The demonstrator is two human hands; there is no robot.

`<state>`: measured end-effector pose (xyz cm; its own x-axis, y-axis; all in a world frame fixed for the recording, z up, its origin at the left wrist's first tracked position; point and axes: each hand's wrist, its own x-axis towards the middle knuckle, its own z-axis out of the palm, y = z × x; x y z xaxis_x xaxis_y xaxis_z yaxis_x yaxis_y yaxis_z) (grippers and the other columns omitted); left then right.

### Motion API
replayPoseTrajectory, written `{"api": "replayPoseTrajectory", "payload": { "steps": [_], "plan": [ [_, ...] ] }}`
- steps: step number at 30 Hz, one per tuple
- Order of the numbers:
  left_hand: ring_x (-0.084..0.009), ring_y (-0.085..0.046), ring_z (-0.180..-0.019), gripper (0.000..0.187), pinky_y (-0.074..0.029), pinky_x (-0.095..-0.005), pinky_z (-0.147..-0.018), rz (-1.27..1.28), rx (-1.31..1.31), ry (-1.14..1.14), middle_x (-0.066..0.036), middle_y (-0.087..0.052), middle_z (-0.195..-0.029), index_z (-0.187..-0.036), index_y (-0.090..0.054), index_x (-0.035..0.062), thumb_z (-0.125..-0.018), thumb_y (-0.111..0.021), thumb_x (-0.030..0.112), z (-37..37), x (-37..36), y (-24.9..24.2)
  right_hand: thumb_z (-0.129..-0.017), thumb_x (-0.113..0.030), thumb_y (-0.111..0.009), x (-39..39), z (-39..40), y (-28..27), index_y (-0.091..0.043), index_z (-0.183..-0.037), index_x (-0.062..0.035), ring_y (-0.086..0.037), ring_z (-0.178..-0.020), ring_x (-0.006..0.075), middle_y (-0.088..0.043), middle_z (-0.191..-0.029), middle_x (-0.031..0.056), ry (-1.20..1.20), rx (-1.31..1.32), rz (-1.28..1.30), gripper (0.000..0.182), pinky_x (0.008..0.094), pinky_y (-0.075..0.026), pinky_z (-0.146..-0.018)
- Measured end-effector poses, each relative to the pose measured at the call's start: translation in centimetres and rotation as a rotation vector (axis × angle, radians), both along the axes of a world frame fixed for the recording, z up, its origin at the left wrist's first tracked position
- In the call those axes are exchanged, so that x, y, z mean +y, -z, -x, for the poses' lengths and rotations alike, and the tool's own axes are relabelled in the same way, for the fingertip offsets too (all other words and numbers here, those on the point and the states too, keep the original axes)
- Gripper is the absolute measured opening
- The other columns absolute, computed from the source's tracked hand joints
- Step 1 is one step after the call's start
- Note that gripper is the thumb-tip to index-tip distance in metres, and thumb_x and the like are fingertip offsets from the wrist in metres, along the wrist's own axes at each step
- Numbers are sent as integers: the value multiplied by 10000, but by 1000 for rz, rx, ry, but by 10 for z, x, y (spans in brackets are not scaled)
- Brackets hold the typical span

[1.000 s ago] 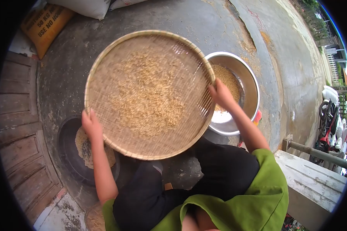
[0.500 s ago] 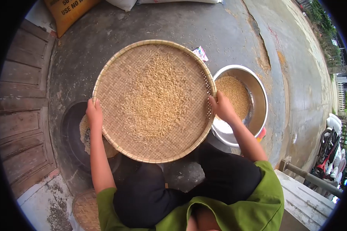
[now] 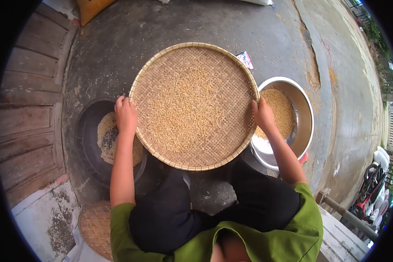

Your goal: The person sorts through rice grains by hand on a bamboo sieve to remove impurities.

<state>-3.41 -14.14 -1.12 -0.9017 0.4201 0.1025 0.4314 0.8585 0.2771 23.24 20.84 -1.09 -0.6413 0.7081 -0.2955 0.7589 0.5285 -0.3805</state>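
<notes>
A round woven bamboo winnowing tray [image 3: 236, 83] is held up in front of my knees. Husked-looking grain [image 3: 181, 113] is spread over its middle and left side. My left hand [image 3: 125, 114] grips the left rim, with the fingers partly hidden. On the opposite rim my right hand [image 3: 263, 116] is closed, its thumb on the inner side. Right of the tray, a shiny metal basin [image 3: 307, 118] holds more grain [image 3: 277, 111]. Below my left hand, a dark basin [image 3: 86, 144] contains pale grain [image 3: 107, 135] and some dark bits.
Another woven tray [image 3: 96, 227] lies at lower left, by the wall. A wooden door [image 3: 30, 118] borders the left. An orange sack [image 3: 89, 9] and a small colourful packet [image 3: 245, 60] are on the concrete floor [image 3: 196, 26]. A metal rail [image 3: 349, 218] is at lower right.
The winnowing tray and both hands have shifted right in the view. The grain has spread toward the tray's lower left. More of the dark basin shows.
</notes>
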Motion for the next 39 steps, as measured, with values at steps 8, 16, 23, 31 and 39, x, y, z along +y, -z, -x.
{"api": "replayPoseTrajectory", "payload": {
  "steps": [8, 16, 23, 31, 39],
  "plan": [
    [-281, -394, -1208, 406, -335, -397, -980, 187, -116, 441, -166, -425, -1289, -1230, -443, 23, -823, -443, 23, -40, -3, -18, -885, -331, -431, 1, -3, 14, -431, -1183, -5, -591, -743, 396, -606, -804, 237, -28, 86, -46, 441, 467, -458, -653],
    [-273, -513, -1045, 281, -427, -367, -871, 261, 156, 525, -153, -567, -1086, -1027, -555, -30, -763, -490, 44, -82, -6, 10, -891, -321, -420, 1, -3, 17, -426, -1187, 2, -576, -801, 417, -589, -862, 267, 17, 89, -6, 438, 470, -447, -703],
    [-201, -584, -852, 152, -468, -290, -755, -182, -441, 199, -98, -618, -930, -918, -594, -34, -791, -516, -5, -65, 0, -20, -890, -305, -423, -4, -1, 7, -468, -1028, 4, -574, -770, 420, -586, -813, 261, 15, 143, 23, 341, 476, -436, -672],
    [-225, -581, -978, 253, -460, -263, -836, -1137, -1299, -270, -136, -589, -1030, -1112, -502, -65, -875, -461, 13, -53, -3, -20, -889, -295, -431, -7, -1, 4, -473, -980, 9, -572, -717, 415, -581, -760, 249, 17, 224, 22, 320, 474, -432, -640],
    [-222, -578, -992, 256, -469, -262, -826, -1049, -1286, -239, -145, -587, -1041, -1104, -509, -63, -857, -491, 3, -55, 4, -27, -892, -293, -452, -5, -2, 8, -469, -926, 10, -565, -705, 374, -564, -749, 224, 45, 186, 22, 305, 437, -422, -631]
  ]
}}
